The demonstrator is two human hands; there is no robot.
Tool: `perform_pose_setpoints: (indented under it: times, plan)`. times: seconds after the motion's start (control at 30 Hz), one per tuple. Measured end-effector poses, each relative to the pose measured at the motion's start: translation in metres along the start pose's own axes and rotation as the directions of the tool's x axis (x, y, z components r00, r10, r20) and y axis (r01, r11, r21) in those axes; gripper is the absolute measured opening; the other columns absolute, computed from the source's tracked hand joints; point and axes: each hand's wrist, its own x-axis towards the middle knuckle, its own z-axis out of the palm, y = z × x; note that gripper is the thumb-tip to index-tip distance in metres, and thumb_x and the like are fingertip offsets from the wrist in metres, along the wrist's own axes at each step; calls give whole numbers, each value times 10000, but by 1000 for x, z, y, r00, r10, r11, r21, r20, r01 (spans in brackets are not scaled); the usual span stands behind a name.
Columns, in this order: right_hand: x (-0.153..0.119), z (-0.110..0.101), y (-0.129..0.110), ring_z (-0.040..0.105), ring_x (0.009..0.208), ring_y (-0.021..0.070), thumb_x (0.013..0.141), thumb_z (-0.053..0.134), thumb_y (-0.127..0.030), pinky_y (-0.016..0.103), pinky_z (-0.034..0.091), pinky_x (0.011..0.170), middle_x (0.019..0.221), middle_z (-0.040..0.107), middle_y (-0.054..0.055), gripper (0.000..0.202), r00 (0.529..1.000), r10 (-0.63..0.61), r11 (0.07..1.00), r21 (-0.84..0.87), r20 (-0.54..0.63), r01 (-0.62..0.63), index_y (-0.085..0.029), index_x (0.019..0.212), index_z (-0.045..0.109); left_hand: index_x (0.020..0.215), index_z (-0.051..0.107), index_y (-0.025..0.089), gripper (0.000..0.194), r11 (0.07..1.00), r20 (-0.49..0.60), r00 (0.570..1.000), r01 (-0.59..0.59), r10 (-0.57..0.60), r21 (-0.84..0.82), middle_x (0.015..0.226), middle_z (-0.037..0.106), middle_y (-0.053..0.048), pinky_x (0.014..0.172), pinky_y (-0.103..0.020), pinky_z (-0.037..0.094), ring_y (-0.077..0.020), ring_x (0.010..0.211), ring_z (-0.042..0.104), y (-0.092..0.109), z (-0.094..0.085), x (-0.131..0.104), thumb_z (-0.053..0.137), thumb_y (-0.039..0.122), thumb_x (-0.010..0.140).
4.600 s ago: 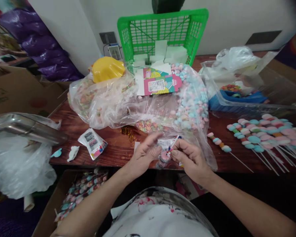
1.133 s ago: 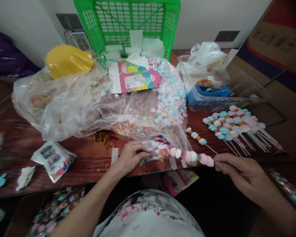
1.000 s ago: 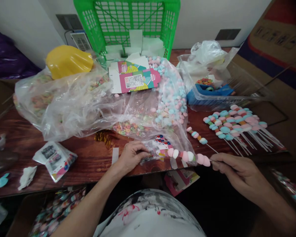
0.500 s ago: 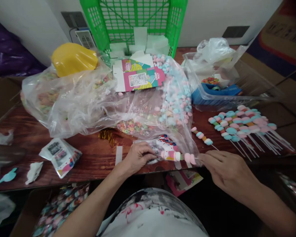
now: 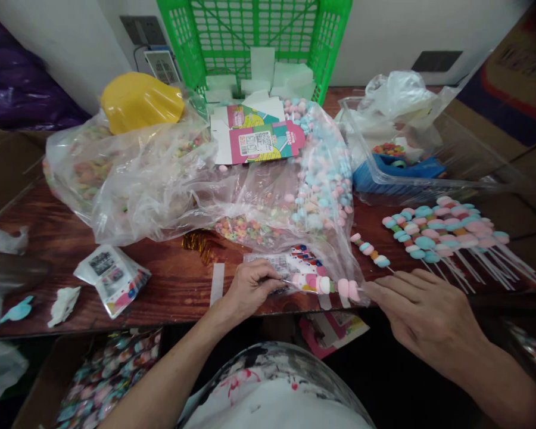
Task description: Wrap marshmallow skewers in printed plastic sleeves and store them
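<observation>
A marshmallow skewer point(image 5: 348, 289) in pink, white and a little green lies across the table's front edge, partly inside a clear printed bag point(image 5: 310, 282). My left hand point(image 5: 246, 291) pinches the bag's left end between thumb and fingers. On the other side, my right hand point(image 5: 424, 307) is closed on the skewer's stick; its fingertips partly hide the stick. Just beyond the right hand lies another short skewer point(image 5: 370, 250) without a wrapper. A stack of printed bags point(image 5: 277, 262) lies flat behind my left hand.
Unwrapped skewers point(image 5: 446, 229) are piled at right, sticks toward me. Large clear sacks point(image 5: 134, 202) of candy cover the middle, with a flattened carton point(image 5: 259, 140) on top. A green basket point(image 5: 328, 65) and clear bin point(image 5: 429, 179) stand behind. Below left, a box holds wrapped skewers point(image 5: 111, 375).
The view has shifted slightly, so the table things appear farther right. Both hands keep their hold on the bag and the stick, with hardly any movement.
</observation>
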Motion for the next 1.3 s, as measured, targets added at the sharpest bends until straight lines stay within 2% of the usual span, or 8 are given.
perform_pose_setpoints:
  times: [0.23,0.47,0.57,0.67,0.73,0.9,1.07,1.3]
  plan:
    - [-6,-5,-14,586,791,188,803,474,0,368,391,751,888,693,60,324,997,-31,998,-56,-71,27,-148,1062,601,639,661,153,126,998,-9,999,45,-44,33,631,617,-7,588,-228,410,-114,595,543,3,4,-2,712,211,738]
    - [0,8,-20,581,767,188,819,467,-8,359,399,730,826,689,68,264,994,-61,997,-43,-93,58,-122,1011,607,654,620,152,119,996,52,999,-19,14,88,658,594,-2,612,-231,411,-118,636,539,1,6,-6,671,162,761]
    - [0,9,-16,585,769,168,812,460,5,337,403,728,848,693,56,293,994,-43,999,4,-98,44,-139,1021,608,850,647,162,115,985,78,996,-59,47,161,806,627,-36,688,-268,452,-150,744,567,4,3,-6,684,240,774]
    - [1,9,-13,595,794,164,811,465,-2,328,407,728,875,699,50,313,993,-50,998,30,-107,53,-158,1038,613,1203,548,172,486,928,153,976,-199,157,315,1162,571,-128,883,-385,440,-239,1031,525,12,2,-2,702,298,759]
    - [3,7,-13,599,787,160,812,475,-11,323,411,728,872,702,45,313,992,-57,998,32,-112,61,-167,1039,622,1241,524,174,506,867,255,945,-297,206,400,1233,529,-147,931,-436,404,-278,1104,470,17,3,2,676,296,774]
    - [10,3,-20,591,731,153,808,479,-6,321,417,712,824,696,44,296,986,-95,995,9,-134,97,-150,1021,625,974,593,154,186,840,373,911,-335,174,426,972,615,-98,805,-349,412,-230,910,523,26,13,9,583,284,843]
    - [14,8,-30,573,709,157,824,437,-13,316,414,675,788,670,55,279,985,-119,991,39,-123,125,-135,1006,609,835,546,176,251,894,385,923,-187,17,408,763,594,-18,562,-261,319,-143,637,496,39,19,8,550,425,866]
    - [29,5,-26,543,683,152,847,376,-15,294,384,645,726,614,40,264,988,-147,988,44,-57,149,-144,909,599,856,540,178,297,893,392,919,-148,-34,425,763,603,-9,551,-254,306,-147,634,522,52,19,3,615,462,820]
